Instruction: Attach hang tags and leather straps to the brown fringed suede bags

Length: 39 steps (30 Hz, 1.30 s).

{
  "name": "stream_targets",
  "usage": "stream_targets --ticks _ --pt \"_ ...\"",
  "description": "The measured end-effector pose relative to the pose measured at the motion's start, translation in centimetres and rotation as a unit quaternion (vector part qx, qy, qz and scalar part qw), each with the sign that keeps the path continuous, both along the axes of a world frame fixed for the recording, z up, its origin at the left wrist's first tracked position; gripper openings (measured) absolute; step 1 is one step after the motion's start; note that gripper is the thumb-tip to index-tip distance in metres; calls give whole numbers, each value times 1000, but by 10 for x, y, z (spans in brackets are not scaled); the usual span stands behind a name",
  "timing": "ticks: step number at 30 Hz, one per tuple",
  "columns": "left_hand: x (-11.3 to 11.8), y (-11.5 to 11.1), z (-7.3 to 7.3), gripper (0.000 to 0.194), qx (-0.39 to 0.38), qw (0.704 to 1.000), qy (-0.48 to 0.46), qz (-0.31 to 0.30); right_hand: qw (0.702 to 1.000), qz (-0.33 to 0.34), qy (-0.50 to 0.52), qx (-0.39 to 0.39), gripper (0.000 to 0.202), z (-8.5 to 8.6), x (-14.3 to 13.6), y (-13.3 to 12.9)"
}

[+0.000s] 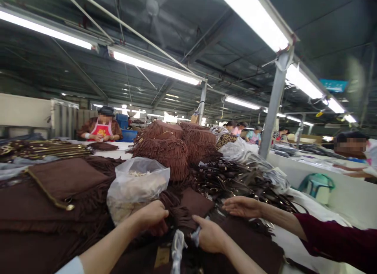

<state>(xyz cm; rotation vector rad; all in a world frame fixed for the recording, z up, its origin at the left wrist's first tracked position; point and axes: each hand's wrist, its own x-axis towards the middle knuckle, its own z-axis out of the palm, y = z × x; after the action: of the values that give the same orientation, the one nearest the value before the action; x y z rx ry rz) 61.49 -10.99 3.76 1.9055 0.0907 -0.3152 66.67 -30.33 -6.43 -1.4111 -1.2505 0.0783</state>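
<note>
Left sleeve (pixel 71 266): one, pale bluish white, ending on the forearm in a plain edge. Left forearm (pixel 113 238): bare, tapering to the wrist. Left hand (pixel 153 216): bare, knuckles visible. Right forearm (pixel 242 257): bare as far as shown. Right hand (pixel 211 234): bare, thumb visible.

Seven o'clock: bare left hand (pixel 154 217) hiding some brown fringed fabric (pixel 180 216). Four o'clock: maroon cloth sleeve (pixel 332 239), cut off.

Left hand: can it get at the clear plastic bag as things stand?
Likely yes: the plastic bag stands just beyond the left hand, nothing visible blocking. The hand seems to grip brown fringe, so it may need to let go first.
</note>
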Motion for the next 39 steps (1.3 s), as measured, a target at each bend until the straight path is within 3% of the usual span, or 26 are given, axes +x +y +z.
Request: stream_targets --ticks 2,5,7,9,11,13,15,18,20,23,25,28,31,35,39 --pt "-30 7 12 25 52 998 -23 -23 999 4 50 -8 24 -14 -36 36" --pt "-85 30 35 8 83 994 -62 -37 992 35 117 -35 17 -33 -106 88" --pt "-125 51 49 16 137 984 -92 -66 985 41 154 -69 16 -33 -142 107" --pt "-165 68 54 21 179 979 -83 -57 979 36 175 -101 16 -24 -160 115" --pt "-198 79 45 22 194 980 -46 -17 975 31 187 -115 14 -11 -162 117" --pt "-218 82 23 19 214 975 -54 16 973 29 194 -117 16 1 -160 117" --pt "-224 78 -3 17 256 959 -121 26 972 26 197 -125 19 9 -159 118" --pt "-220 70 -34 12 365 910 -195 17 973 11 196 -122 24 12 -161 122" --pt "-217 67 -43 15 448 873 -191 -11 972 -6 203 -117 28 13 -164 123" --pt "-214 69 -40 15 505 843 -179 -41 962 -6 241 -127 34 19 -167 122" --pt "-214 72 -31 14 476 861 -176 -20 951 8 283 -127 39 28 -167 119" --pt "-214 74 -16 26 363 913 -181 39 930 27 351 -110 46 40 -164 114" --pt "-214 69 -11 29 262 949 -155 79 902 49 422 -73 46 42 -161 110" --pt "-213 58 -24 27 110 986 -87 93 862 88 500 -9 41 33 -160 108" --pt "-205 51 -41 36 -52 992 -59 103 843 132 519 52 37 29 -159 106"
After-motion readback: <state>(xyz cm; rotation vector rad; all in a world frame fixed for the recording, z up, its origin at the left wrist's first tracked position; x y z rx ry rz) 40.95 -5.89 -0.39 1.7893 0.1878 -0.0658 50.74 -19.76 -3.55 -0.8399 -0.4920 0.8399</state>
